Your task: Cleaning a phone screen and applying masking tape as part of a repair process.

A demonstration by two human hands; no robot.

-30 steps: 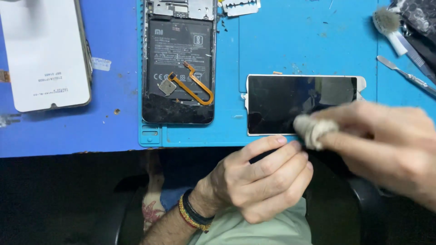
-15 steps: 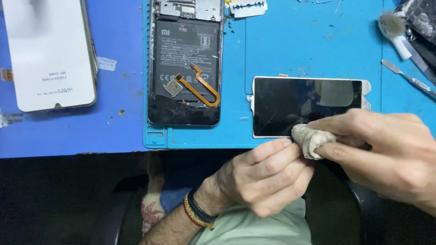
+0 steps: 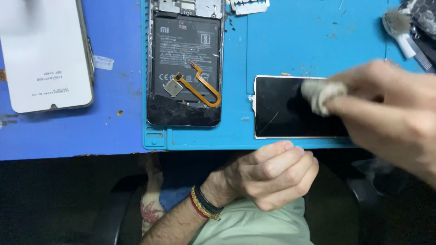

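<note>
My right hand [image 3: 386,113] has its fingertips pinched together on a small wad of pale cloth [image 3: 320,93], and the wad is pressed against the dark glass of a phone screen panel [image 3: 290,109]; the hand is blurred, and it covers the panel's right end. The panel lies flat on the light blue repair mat [image 3: 309,41], close to the mat's near edge, with a faint scratch showing near its lower left corner. My left hand [image 3: 272,174] is curled into a loose fist just below that edge, fingers folded in together and holding nothing that I can see (whether the knuckles touch the mat's edge I cannot tell); braided bands [image 3: 202,206] sit on the wrist.

Further out, on the left part of the mat, an opened phone [image 3: 186,63] lies with its back removed, the black battery [image 3: 186,50] exposed and an orange flex cable [image 3: 202,90] looping across it; beyond the mat, on the darker blue table [image 3: 113,131], a white back cover [image 3: 43,54] rests face down; a small brush [image 3: 399,27] lies at the top right corner.
</note>
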